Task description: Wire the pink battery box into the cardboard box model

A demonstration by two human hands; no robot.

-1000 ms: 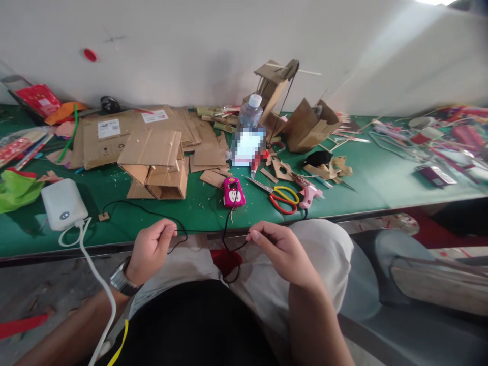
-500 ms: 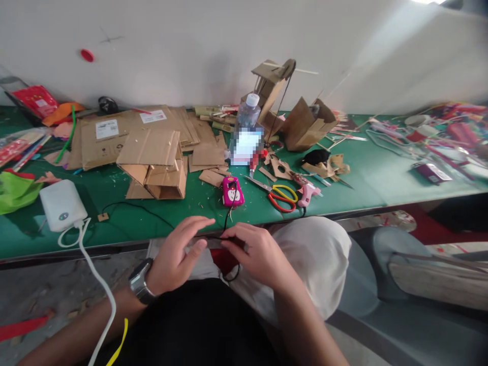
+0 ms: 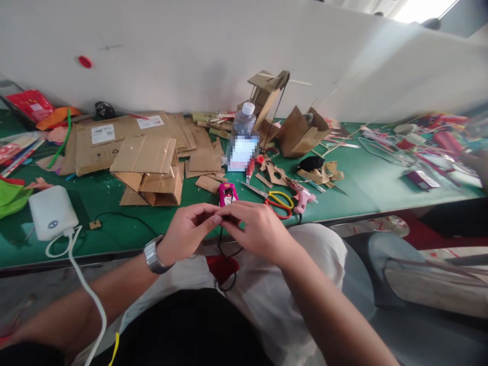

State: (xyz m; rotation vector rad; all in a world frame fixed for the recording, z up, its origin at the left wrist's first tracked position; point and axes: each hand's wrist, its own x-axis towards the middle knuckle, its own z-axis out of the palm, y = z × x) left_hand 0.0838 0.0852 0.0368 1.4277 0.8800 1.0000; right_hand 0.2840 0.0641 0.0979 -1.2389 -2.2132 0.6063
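My left hand (image 3: pixel 186 231), with a watch on its wrist, meets my right hand (image 3: pixel 263 229) just over the table's front edge. Both hands are closed in a pinch around a thin black cord (image 3: pixel 220 243); the exact grip is hidden by the fingers. The cord hangs below them toward my lap. Right behind the fingertips sits a pink socket adapter (image 3: pixel 227 193), partly covered by my hands. Scissors (image 3: pixel 280 202) with yellow and red handles lie to its right, beside a pink glue gun (image 3: pixel 303 199).
On the green table (image 3: pixel 366 195) stand a folded cardboard structure (image 3: pixel 147 157), a plastic bottle (image 3: pixel 244 121) and a cardboard model (image 3: pixel 267 91). A white power bank (image 3: pixel 53 212) with a white cable lies at left. Another person's blurred hand (image 3: pixel 476 165) shows far right.
My left hand has moved right and up, and its fingers have closed against those of my right hand. Both hands now partly cover the pink adapter. The view has shifted slightly.
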